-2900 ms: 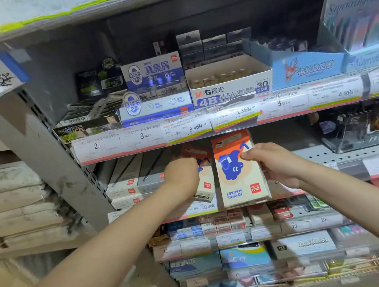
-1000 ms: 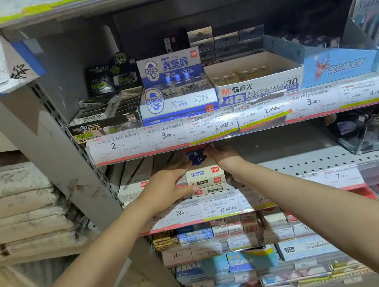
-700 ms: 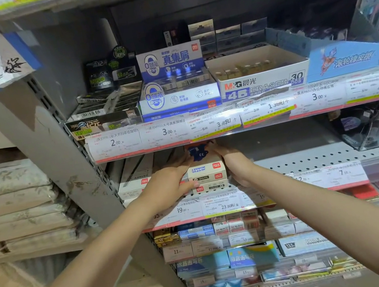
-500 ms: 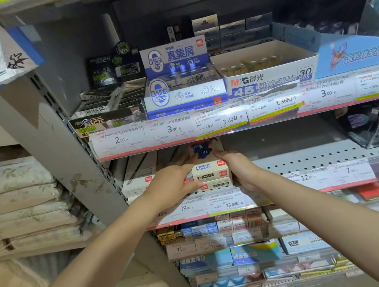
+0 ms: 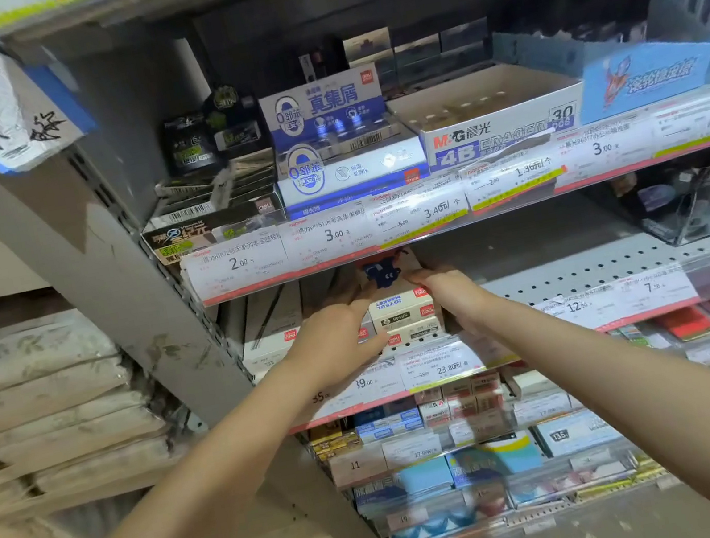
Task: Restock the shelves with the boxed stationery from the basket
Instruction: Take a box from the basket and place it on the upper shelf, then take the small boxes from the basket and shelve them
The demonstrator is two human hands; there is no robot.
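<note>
A white and orange stationery box [image 5: 400,305] with a blue cartoon figure lies flat on a similar box [image 5: 415,333] on the second shelf [image 5: 602,269], under the price rail. My left hand [image 5: 337,342] lies against the stack's left side, fingers stretched toward the top box and thumb at the front of the lower one. On the stack's right side, my right hand [image 5: 451,295] rests with straight fingers reaching back along the top box. The basket is out of view.
Flat white boxes [image 5: 274,329] lie to the left of the stack. The shelf above holds an eraser carton [image 5: 493,123] and blue display boxes [image 5: 335,131]. Lower shelves carry small boxes [image 5: 415,418]. A grey upright [image 5: 111,281] borders the left, with stacked paper bundles [image 5: 35,392] beyond.
About three seconds ago both hands held the box upright in front of the shelf. It now lies flat on the stack, pushed back under the rail. Hands have barely shifted over the last second.
</note>
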